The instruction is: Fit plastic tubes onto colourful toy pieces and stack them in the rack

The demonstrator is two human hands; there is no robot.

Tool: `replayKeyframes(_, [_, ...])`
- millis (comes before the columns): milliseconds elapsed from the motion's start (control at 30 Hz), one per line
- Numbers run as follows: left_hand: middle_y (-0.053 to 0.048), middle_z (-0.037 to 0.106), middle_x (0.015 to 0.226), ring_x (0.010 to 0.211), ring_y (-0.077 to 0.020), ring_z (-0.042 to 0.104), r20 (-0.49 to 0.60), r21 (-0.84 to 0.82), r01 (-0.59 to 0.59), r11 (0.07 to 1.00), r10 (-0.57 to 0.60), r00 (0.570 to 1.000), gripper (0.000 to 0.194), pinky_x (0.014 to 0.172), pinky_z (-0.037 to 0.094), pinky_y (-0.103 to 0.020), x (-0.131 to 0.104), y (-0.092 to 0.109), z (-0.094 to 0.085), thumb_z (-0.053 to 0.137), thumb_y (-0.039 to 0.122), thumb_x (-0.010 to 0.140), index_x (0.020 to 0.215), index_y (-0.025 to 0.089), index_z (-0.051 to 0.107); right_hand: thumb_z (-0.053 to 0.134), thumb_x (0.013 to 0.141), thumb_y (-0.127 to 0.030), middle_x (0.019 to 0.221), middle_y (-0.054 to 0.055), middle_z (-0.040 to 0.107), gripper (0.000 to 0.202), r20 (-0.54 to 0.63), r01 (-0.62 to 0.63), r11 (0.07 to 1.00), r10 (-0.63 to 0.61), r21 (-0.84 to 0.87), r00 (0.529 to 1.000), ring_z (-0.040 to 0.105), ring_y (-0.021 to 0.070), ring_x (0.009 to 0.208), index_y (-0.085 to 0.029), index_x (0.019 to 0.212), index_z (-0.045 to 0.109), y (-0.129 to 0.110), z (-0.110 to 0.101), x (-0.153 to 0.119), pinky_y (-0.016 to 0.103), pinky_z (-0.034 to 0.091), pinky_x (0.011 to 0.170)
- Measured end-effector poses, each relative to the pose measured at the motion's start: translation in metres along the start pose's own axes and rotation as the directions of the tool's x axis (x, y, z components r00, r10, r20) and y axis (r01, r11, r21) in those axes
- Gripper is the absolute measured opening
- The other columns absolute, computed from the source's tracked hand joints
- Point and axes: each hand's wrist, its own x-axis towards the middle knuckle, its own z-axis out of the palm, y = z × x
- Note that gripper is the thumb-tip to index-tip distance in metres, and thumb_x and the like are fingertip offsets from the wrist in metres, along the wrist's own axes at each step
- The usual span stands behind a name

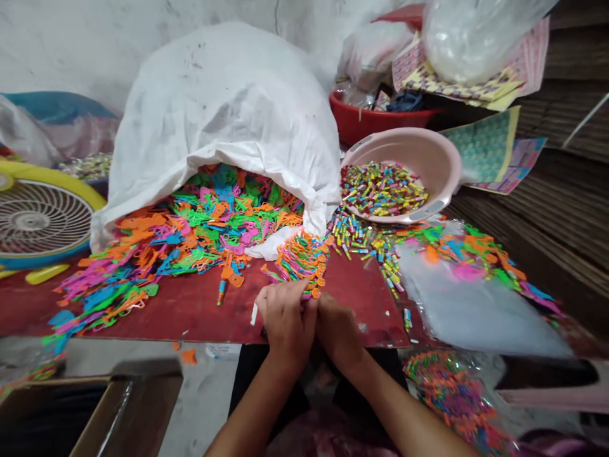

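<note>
2 hands are held close together, just touching, over the near edge of the red counter (190,308). The left hand (287,320) is seen from its back, with its fingers (284,298) curled inward; the right hand (339,327) is blurred and partly shaded. Whether anything is gripped between the fingers of either hand cannot be told, as the space between them is hidden.

Just beyond the fingertips, a row of coloured plastic pieces (297,259) is laid on the counter, with round orange ends lined up along its right side. Behind it, a heap of loose pieces (223,219) is spread out from the mouth of a large white sack (228,108). On the right, small striped tubes (366,240) are scattered near a tilted pink basin (440,155), by which more tubes are held. Farther right, a clear plastic bag (480,317) is laid flat, with more coloured pieces seen along its far side. A yellow and blue fan (33,219) is placed at the far left.
</note>
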Motion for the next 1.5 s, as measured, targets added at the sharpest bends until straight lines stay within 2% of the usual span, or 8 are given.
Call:
replayKeyframes(167, [-0.002, 0.070, 0.088, 0.083, -0.0185, 0.059, -0.008, -0.001, -0.013, 1.000, 0.013, 1.000, 0.016, 0.086, 0.034, -0.038, 0.002, -0.001, 0.003, 0.066, 0.019, 0.086, 0.101, 0.022, 0.063, 0.042, 0.102, -0.034, 0.085, 0.007, 0.074, 0.033, 0.086, -0.067, 0.994, 0.060, 0.082, 0.995, 0.069, 0.0192, 0.076, -0.018, 0.090, 0.069, 0.000, -0.001, 0.002, 0.027, 0.037, 0.063])
replayKeyframes(333, [0.000, 0.068, 0.078, 0.077, -0.0186, 0.056, 0.090, 0.050, -0.011, 0.999, 0.007, 0.996, 0.003, 0.083, 0.032, -0.037, 0.005, -0.001, 0.003, 0.065, 0.024, 0.089, 0.091, 0.022, 0.064, 0.039, 0.103, -0.034, 0.091, 0.008, 0.073, 0.034, 0.119, -0.090, 0.988, 0.076, 0.122, 0.990, 0.068, 0.0200, 0.085, -0.018, 0.093, 0.067, -0.004, -0.002, 0.003, 0.027, 0.039, 0.069])
replayKeyframes(500, [-0.002, 0.070, 0.084, 0.078, -0.0190, 0.058, 0.173, 0.118, -0.080, 0.990, 0.059, 0.983, 0.011, 0.081, 0.034, -0.036, 0.007, -0.005, -0.004, 0.066, 0.030, 0.088, 0.096, 0.021, 0.066, 0.047, 0.099, -0.030, 0.092, 0.008, 0.071, 0.022, 0.154, -0.130, 0.978, 0.105, 0.161, 0.982, 0.066, 0.0199, 0.083, -0.017, 0.095, 0.065, -0.003, -0.011, 0.004, 0.028, 0.037, 0.068])
replayKeyframes(700, [-0.006, 0.068, 0.096, 0.092, -0.0191, 0.062, 0.081, -0.037, -0.093, 0.995, 0.096, 0.992, 0.016, 0.084, 0.044, -0.034, 0.013, -0.006, -0.013, 0.066, 0.024, 0.087, 0.102, 0.019, 0.065, 0.058, 0.091, -0.023, 0.095, 0.007, 0.069, 0.008, 0.127, -0.087, 0.953, 0.052, 0.290, 0.991, 0.063, 0.0184, 0.087, -0.016, 0.091, 0.061, 0.010, -0.016, -0.001, 0.027, 0.038, 0.073])
replayKeyframes(967, [-0.004, 0.069, 0.088, 0.085, -0.0194, 0.061, 0.136, 0.039, -0.199, 0.979, 0.192, 0.972, 0.009, 0.080, 0.040, -0.035, 0.024, -0.010, -0.010, 0.068, 0.025, 0.086, 0.093, 0.020, 0.065, 0.050, 0.096, -0.030, 0.089, 0.007, 0.071, 0.021, 0.138, -0.092, 0.978, 0.066, 0.186, 0.988, 0.065, 0.0192, 0.081, -0.017, 0.090, 0.065, 0.002, -0.013, 0.004, 0.028, 0.035, 0.065])
replayKeyframes(1267, [-0.002, 0.070, 0.086, 0.083, -0.0182, 0.061, 0.156, 0.019, -0.176, 0.984, 0.171, 0.973, 0.012, 0.084, 0.039, -0.036, 0.021, -0.012, -0.007, 0.070, 0.024, 0.085, 0.094, 0.021, 0.064, 0.047, 0.098, -0.028, 0.088, 0.007, 0.070, 0.019, 0.161, -0.113, 0.989, 0.097, 0.095, 0.982, 0.066, 0.0189, 0.080, -0.018, 0.093, 0.063, -0.002, -0.007, 0.003, 0.028, 0.035, 0.063])
replayKeyframes(1400, [-0.002, 0.069, 0.083, 0.079, -0.0176, 0.061, 0.188, 0.038, -0.155, 0.987, 0.146, 0.971, 0.010, 0.082, 0.040, -0.035, 0.025, -0.013, -0.005, 0.069, 0.026, 0.086, 0.092, 0.021, 0.064, 0.046, 0.098, -0.028, 0.090, 0.007, 0.070, 0.019, 0.165, -0.095, 0.985, 0.070, 0.146, 0.984, 0.065, 0.0186, 0.082, -0.018, 0.095, 0.062, -0.003, -0.008, 0.004, 0.027, 0.036, 0.067])
replayKeyframes(1500, [-0.006, 0.069, 0.094, 0.089, -0.0208, 0.063, 0.153, 0.057, -0.129, 0.990, 0.119, 0.981, 0.019, 0.086, 0.044, -0.037, 0.020, -0.011, -0.011, 0.069, 0.028, 0.085, 0.102, 0.020, 0.064, 0.049, 0.095, -0.023, 0.090, 0.006, 0.070, 0.014, 0.154, -0.057, 0.977, 0.026, 0.204, 0.988, 0.064, 0.0184, 0.083, -0.018, 0.095, 0.062, -0.004, -0.014, 0.000, 0.027, 0.038, 0.070])
